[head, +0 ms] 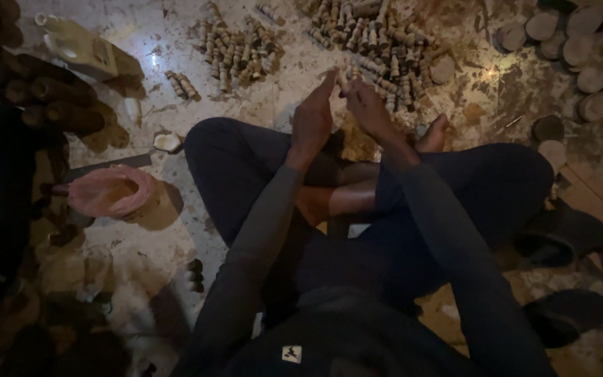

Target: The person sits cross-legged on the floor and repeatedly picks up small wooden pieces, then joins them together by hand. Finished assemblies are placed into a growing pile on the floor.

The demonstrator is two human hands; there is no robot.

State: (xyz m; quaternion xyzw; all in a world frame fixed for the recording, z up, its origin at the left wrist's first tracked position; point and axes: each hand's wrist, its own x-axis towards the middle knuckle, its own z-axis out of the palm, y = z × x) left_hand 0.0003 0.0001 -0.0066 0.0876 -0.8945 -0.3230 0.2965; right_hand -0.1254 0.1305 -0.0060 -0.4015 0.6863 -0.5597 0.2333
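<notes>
Left hand and right hand pinch a small peg between fingertips, above peg piles on the floor

Small wooden piece between fingertips

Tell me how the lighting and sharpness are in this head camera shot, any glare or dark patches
Head view: dim, warm light; a small bright glare spot on the stone floor near the top left; the left edge and bottom fall into deep shadow; the left hand and right hand are slightly soft, and the small wooden pieces beyond them look grainy rather than crisp.
</notes>
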